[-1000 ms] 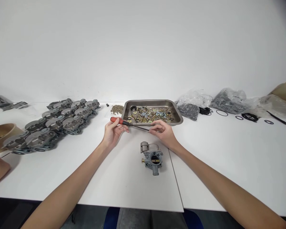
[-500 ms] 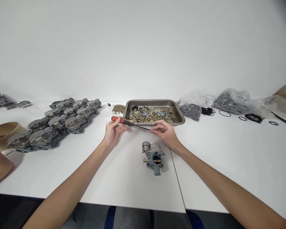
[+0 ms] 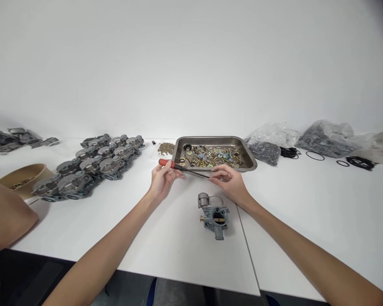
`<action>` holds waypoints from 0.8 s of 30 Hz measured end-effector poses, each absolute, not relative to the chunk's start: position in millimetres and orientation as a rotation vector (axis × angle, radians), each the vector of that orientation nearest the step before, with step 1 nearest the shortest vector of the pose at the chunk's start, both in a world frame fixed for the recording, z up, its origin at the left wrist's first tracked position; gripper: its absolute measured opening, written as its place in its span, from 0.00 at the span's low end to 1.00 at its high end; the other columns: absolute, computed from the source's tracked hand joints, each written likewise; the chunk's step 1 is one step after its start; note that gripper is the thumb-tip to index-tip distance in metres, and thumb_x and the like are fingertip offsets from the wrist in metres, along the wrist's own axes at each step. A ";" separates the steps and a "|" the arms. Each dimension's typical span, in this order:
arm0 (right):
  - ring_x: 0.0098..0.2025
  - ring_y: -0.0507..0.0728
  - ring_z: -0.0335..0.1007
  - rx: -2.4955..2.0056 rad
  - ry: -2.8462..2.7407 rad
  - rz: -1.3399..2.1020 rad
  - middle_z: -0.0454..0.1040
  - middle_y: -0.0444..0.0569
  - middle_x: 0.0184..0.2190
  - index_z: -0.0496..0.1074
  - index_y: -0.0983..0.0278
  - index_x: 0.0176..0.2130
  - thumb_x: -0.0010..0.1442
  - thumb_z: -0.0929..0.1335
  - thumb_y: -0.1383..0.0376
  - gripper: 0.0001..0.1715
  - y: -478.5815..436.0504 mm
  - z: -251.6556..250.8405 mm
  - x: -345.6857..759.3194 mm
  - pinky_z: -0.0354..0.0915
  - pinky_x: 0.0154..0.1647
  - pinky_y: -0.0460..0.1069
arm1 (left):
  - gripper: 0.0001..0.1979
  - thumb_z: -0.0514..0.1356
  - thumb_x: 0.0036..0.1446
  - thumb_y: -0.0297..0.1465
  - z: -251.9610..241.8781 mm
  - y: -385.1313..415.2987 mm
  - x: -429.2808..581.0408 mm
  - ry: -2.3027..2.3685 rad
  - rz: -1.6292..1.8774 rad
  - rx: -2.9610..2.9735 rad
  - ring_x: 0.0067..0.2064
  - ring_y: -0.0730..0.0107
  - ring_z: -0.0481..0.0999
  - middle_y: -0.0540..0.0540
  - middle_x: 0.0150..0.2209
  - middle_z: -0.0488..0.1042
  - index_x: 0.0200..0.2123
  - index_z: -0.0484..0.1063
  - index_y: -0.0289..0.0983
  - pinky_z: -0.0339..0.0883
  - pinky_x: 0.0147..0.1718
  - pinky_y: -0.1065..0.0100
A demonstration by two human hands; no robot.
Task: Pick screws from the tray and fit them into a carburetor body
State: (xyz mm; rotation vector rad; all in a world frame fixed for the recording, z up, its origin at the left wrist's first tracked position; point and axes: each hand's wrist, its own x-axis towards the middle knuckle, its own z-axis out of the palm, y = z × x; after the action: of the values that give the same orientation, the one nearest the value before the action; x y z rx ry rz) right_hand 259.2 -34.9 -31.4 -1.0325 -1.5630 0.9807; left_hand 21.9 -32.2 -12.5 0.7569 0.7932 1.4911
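Observation:
My left hand [image 3: 162, 180] grips the red handle of a screwdriver [image 3: 170, 164], whose dark shaft points right. At the tip of the shaft, the thumb and fingers of my right hand [image 3: 228, 180] are pinched together; anything small between them is hidden. Below the hands a grey metal carburetor [image 3: 214, 214] rests on the white table, its round bore facing me and a brass screw on its left side. Behind the hands is a metal tray [image 3: 249, 159] holding brass screws, springs and other small parts.
Several assembled carburetors [image 3: 92, 165] stand at the left, near a tan bowl [image 3: 40, 172] of small brass parts. Brass pieces [image 3: 166, 148] lie left of the tray. At the right are bags of grey parts [image 3: 264, 152] and black rings [image 3: 360, 162]. Someone's arm [image 3: 9, 216] enters at the left edge.
The view has shifted so that the table and its objects appear further right and slightly lower. Both hands keep the same hold at the screwdriver.

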 end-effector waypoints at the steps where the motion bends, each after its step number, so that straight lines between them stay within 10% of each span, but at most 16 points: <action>1: 0.36 0.58 0.75 -1.034 -1.573 0.962 0.79 0.48 0.30 0.71 0.62 0.40 0.53 0.75 0.59 0.16 -34.8 -32.1 259.4 0.68 0.40 0.54 | 0.15 0.66 0.51 0.34 -13.0 -32.3 22.3 0.790 1.492 0.757 0.26 0.69 0.75 0.47 0.29 0.72 0.34 0.64 0.32 0.76 0.27 0.64; 24: 0.34 0.60 0.75 -1.083 -1.766 0.682 0.78 0.49 0.30 0.71 0.60 0.41 0.57 0.72 0.56 0.14 -32.9 -40.9 259.4 0.70 0.39 0.55 | 0.20 0.68 0.46 0.37 -10.0 -32.7 21.5 0.783 1.450 0.825 0.24 0.68 0.74 0.52 0.24 0.67 0.35 0.63 0.34 0.71 0.24 0.64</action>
State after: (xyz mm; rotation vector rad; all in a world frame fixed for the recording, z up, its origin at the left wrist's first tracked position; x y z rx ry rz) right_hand 259.4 -32.9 -40.9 -1.0831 -1.7663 0.6817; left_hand 21.5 -32.7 -10.0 0.8251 0.7827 1.4504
